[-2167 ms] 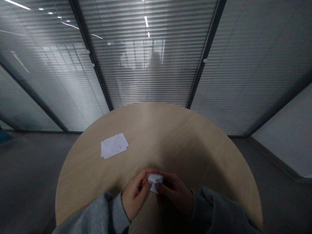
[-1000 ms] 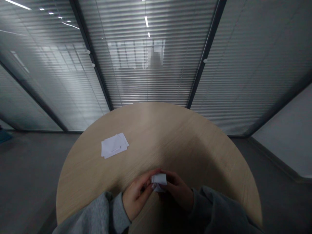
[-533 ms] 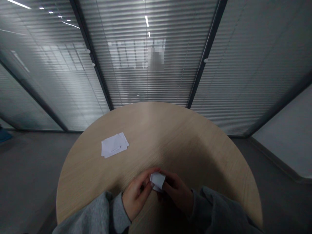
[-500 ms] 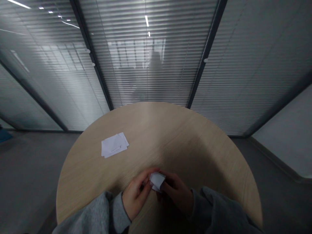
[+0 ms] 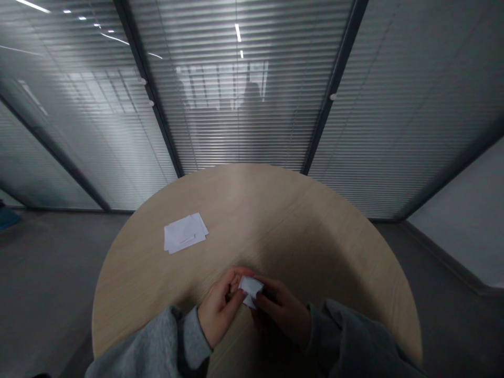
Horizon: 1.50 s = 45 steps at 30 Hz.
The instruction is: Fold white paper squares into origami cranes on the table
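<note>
Left hand [image 5: 218,299]: raised off the tabletop, wrist angled inward, fingers curled around one side of the folded white paper [image 5: 250,290], pinching it. A grey knit sleeve [image 5: 157,341] covers the forearm.

Right hand [image 5: 281,315]: in shadow, fingers bent and closed on the opposite edge of the same paper, pinching it too; the forearm comes in from the lower right in a darker stretch of sleeve [image 5: 346,336].

Folded paper: held in the air between both hands, just over the near edge of the round wooden table [image 5: 252,210] — a small, angular white shape, partly hidden by fingers.

Nearby: a loose stack of white paper sheets [image 5: 185,233] lies flat on the table, well apart from both hands.

Beyond: a glass partition with slatted blinds [image 5: 236,105] — a blurred figure [image 5: 252,97] stands behind it.
</note>
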{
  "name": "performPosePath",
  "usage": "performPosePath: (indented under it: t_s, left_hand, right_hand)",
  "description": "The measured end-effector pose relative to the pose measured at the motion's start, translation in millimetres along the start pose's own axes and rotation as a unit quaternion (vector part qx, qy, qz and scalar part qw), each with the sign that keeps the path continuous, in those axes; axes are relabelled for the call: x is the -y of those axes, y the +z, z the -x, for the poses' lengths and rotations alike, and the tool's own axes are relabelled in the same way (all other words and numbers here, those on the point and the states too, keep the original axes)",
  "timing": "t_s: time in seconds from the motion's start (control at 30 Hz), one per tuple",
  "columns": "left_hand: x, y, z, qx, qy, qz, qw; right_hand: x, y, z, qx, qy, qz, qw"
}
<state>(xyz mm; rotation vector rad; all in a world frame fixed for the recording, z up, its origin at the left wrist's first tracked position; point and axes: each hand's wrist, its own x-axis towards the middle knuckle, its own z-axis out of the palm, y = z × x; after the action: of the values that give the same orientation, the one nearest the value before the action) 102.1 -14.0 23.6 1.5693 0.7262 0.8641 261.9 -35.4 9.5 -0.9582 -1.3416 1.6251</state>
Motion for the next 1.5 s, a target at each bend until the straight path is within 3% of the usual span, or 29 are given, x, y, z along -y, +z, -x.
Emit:
performPosePath:
  t_s: [0.2,0.43,0.63,0.77,1.5]
  left_hand:
    - [-4,1.7,-1,-0.011,-0.003,-0.027,1.000]
    - [0,0.2,3,0.001,0.014,-0.048,0.999]
    - [3,-3.2,4,0.038,0.034,-0.054,0.997]
    - [6,-4.9,4,0.050,0.040,-0.089,0.994]
    - [11,-4.1,4,0.044,0.051,-0.135,0.989]
  right_hand:
    - [4,1,1,0.002,-0.017,0.033,0.999]
    - [-4,-3,0,-0.017,0.006,-0.019,1.000]
    - [-6,-3,-1,-0.108,0.022,-0.027,0.994]
    - [-1,-1,-3,-0.066,0.023,-0.022,0.997]
    - [-4,-5,-4,-0.060,0.018,-0.032,0.997]
